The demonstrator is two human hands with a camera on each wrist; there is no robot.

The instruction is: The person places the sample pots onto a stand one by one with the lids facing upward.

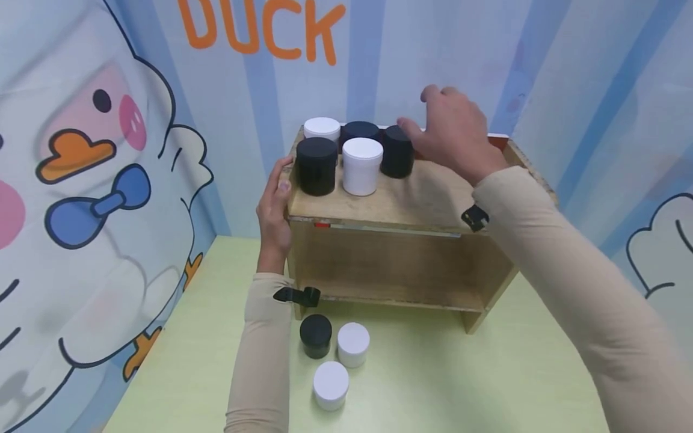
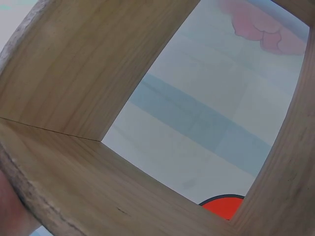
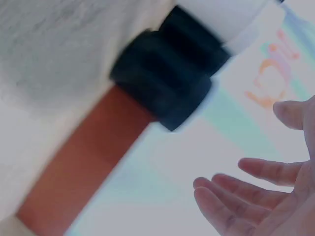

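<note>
On top of the wooden shelf (image 1: 379, 207) stand a black jar (image 1: 316, 168) at the front left, a white jar (image 1: 362, 168) beside it, and another black jar (image 1: 397, 155) to the right. Behind them are a second white jar (image 1: 322, 127) and one more black jar (image 1: 360, 129), partly hidden. My right hand (image 1: 455, 135) hovers just right of the rightmost black jar, fingers spread and loosely bent; in the right wrist view, the hand (image 3: 266, 196) holds nothing. My left hand (image 1: 275, 207) grips the shelf's left side near its top corner.
On the pale green table (image 1: 411, 373), a black jar (image 1: 316, 335) and two white jars, one nearer (image 1: 331, 385) and one farther (image 1: 354, 344), stand before the shelf's left part. A curtain printed with a duck (image 1: 108, 198) hangs behind and at the sides.
</note>
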